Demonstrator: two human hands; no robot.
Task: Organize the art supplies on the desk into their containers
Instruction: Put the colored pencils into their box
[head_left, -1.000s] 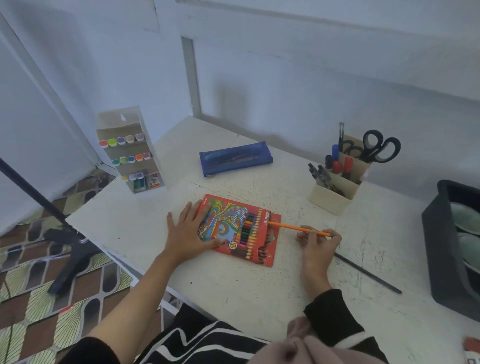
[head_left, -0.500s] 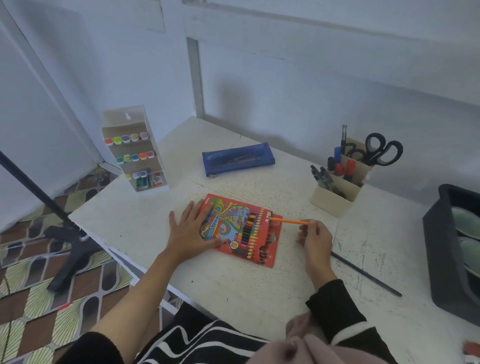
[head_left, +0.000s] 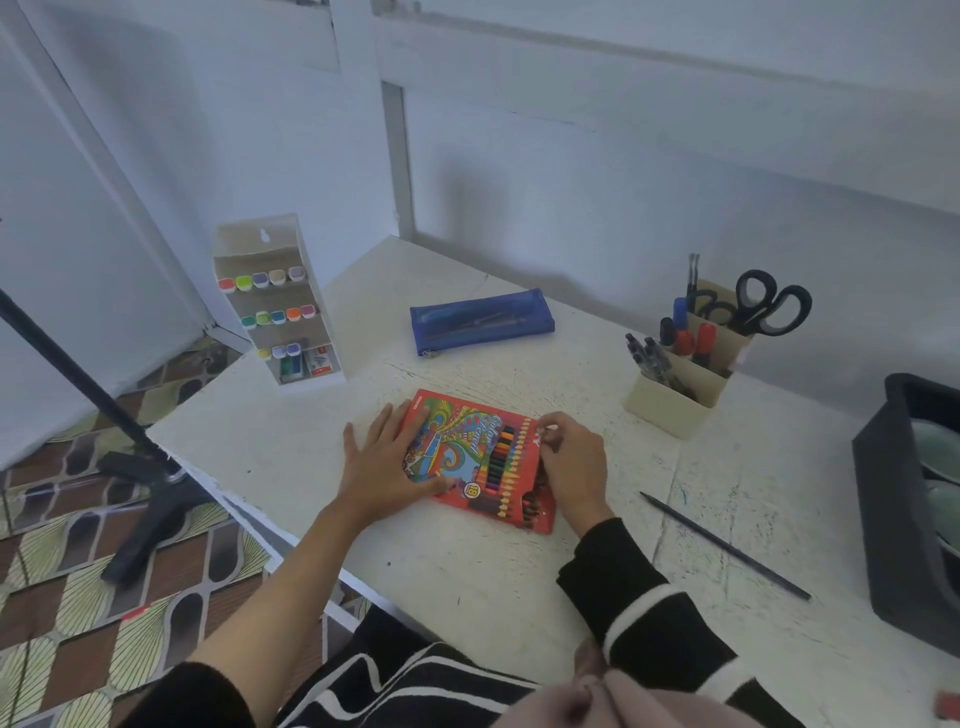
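Since a second ago the orange pencil that stuck out to the right of the pencil box (head_left: 478, 457) has gone from sight, and the right hand (head_left: 571, 462) has closed in against the box's right end, so the pencil has probably been slid inside.

On the white desk (head_left: 467, 571), the biggest thing is the dark tray (head_left: 893, 519) at the right edge. At the far left corner stands the marker rack (head_left: 278, 301), its tiers showing coloured caps. The pen holder (head_left: 675, 400) at the back right carries pens, markers and scissors (head_left: 769, 306). A blue pencil case (head_left: 480, 322) lies zipped behind the box.

The box itself lies flat in the middle of the desk. The left hand (head_left: 387, 467) presses its left half with fingers spread and straight, a flat steadying grip. The right hand's fingers are bent over the open end; whether its grip pinches a pencil tip or merely pushes, I cannot tell.

One black pencil (head_left: 724, 545) lies loose on the desk, well apart to the right. My judgement: nearly done, with that pencil and the box's closing left.
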